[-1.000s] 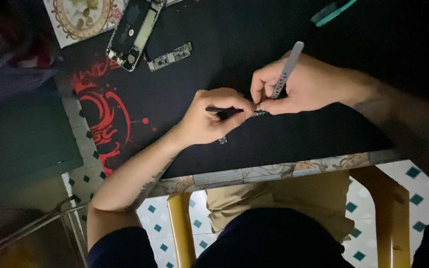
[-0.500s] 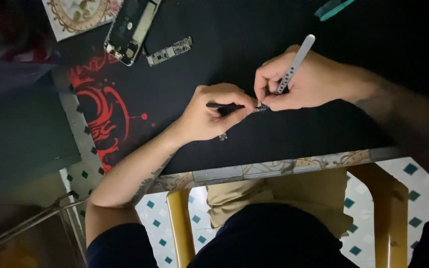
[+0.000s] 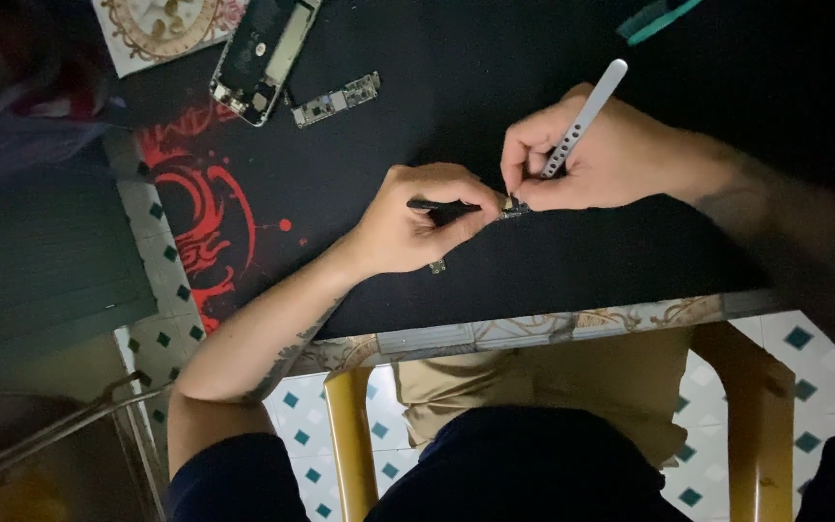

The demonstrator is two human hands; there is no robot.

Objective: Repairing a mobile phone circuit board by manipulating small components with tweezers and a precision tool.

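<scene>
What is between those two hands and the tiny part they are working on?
Nothing visible. The left hand with its dark tool and the right hand with pale tweezers both meet the small part directly.

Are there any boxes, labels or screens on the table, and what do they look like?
Opened phone: top left of the black mat, a long silver frame with its insides showing, no lit screen.
Printed card or sheet: top left corner, beside the phone, white with a round gold pattern.
No boxes or packages show.
</scene>
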